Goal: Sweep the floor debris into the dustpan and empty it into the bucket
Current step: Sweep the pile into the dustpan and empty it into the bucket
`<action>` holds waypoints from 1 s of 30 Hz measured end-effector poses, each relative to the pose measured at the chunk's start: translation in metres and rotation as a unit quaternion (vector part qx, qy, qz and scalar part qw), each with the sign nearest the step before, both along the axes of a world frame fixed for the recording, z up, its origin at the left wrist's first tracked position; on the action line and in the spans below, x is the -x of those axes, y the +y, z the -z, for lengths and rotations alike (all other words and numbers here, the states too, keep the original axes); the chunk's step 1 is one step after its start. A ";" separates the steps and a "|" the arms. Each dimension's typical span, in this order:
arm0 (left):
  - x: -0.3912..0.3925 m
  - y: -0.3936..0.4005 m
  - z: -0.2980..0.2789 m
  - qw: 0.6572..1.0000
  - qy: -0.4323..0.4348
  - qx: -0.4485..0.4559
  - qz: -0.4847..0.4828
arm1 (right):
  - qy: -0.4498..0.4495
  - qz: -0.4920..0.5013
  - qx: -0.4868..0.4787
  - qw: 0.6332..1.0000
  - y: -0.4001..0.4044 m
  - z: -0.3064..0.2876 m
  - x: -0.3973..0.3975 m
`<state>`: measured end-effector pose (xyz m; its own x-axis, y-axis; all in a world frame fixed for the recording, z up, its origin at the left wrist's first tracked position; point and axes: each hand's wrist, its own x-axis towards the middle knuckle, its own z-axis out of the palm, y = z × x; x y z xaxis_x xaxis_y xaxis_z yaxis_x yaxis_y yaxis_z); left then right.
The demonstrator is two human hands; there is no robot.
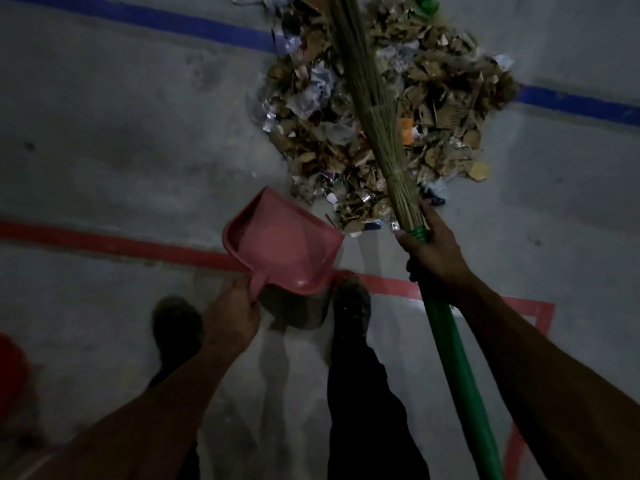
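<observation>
A big heap of dry leaves, paper and wrappers [381, 109] lies on the concrete floor ahead of me. My left hand [232, 313] grips the handle of a pink dustpan [284, 242], whose inside looks empty and whose open mouth points at the near edge of the heap. My right hand [433, 251] grips the broom [367, 98] where the green handle meets the straw bristles. The bristles reach over the heap toward its far side. At the far left edge is a red shape [10, 368], possibly the bucket.
A red line [114, 245] runs across the floor under the dustpan, and a blue line [166, 20] crosses behind the heap. My two feet in dark shoes [351, 303] stand just behind the dustpan. Bare concrete spreads to the left and right.
</observation>
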<state>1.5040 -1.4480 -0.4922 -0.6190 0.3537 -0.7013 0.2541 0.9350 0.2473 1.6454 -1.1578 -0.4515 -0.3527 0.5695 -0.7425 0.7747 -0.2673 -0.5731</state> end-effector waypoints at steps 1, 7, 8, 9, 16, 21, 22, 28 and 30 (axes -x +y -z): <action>-0.015 0.004 0.000 1.000 -0.003 0.011 -0.009 | 0.002 0.000 0.005 1.000 0.001 0.004 -0.008; -0.070 0.010 0.018 0.997 0.006 0.067 -0.033 | 0.003 0.018 0.020 1.000 -0.004 0.028 -0.054; -0.074 0.010 0.023 0.997 0.008 0.071 -0.041 | 0.001 0.022 0.016 1.000 -0.005 0.031 -0.060; -0.076 0.010 0.029 0.996 0.008 0.076 -0.050 | -0.001 0.024 0.012 1.000 -0.005 0.035 -0.065; -0.068 0.034 0.073 0.997 0.034 0.019 -0.062 | -0.006 0.030 0.003 1.000 -0.013 0.060 -0.086; -0.046 0.064 0.087 0.997 0.048 -0.002 -0.053 | 0.003 0.026 -0.024 0.999 -0.008 0.064 -0.080; -0.042 0.070 0.088 0.998 0.051 -0.013 -0.044 | 0.004 0.026 -0.036 0.999 -0.002 0.063 -0.076; -0.017 0.092 0.093 0.997 0.065 -0.050 -0.017 | -0.041 0.004 -0.159 0.986 0.070 0.064 -0.047; -0.012 0.098 0.094 0.997 0.057 -0.053 -0.011 | -0.063 -0.006 -0.183 0.981 0.105 0.068 -0.030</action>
